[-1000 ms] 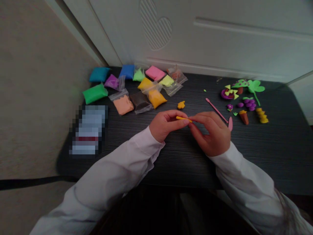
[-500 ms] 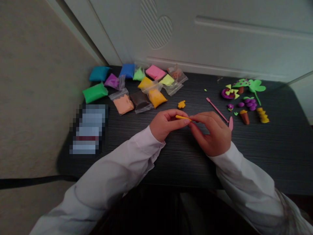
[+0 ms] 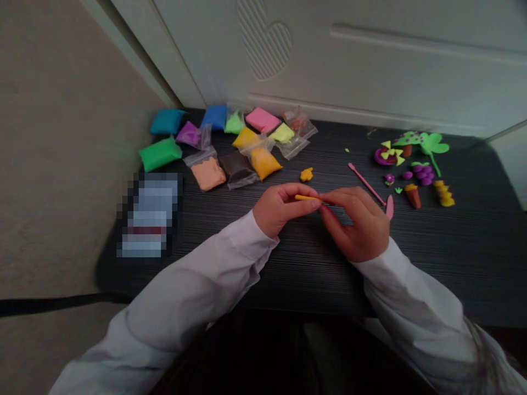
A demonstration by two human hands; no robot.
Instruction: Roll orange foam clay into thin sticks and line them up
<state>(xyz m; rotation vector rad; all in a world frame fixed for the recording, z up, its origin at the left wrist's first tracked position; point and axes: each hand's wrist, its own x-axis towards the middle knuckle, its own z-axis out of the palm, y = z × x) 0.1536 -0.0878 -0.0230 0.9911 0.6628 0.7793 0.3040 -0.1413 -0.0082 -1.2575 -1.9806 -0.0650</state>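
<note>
A thin roll of orange-yellow clay (image 3: 305, 198) lies across the fingers of my left hand (image 3: 280, 208), pinched between thumb and forefinger. My right hand (image 3: 359, 222) is closed at its fingertips on the right end of the same roll, and the two hands' fingertips meet there. Just beyond them on the dark table (image 3: 313, 274) sits a small lump of orange clay (image 3: 307, 174). Past my right hand lie a slim pink modelling tool (image 3: 366, 184) and a pink clay knife (image 3: 389, 207), partly behind the hand.
Several bags of coloured clay, among them an orange one (image 3: 265, 163) and a green one (image 3: 160, 155), lie at the back left. A blurred-out phone (image 3: 146, 214) is at the left. Finished clay pieces, including purple grapes (image 3: 423, 174) and a brown cone (image 3: 413, 196), stand at the right.
Both hands hold nearly the same pose on the clay roll. The view has shifted very slightly; nothing on the table has visibly moved.
</note>
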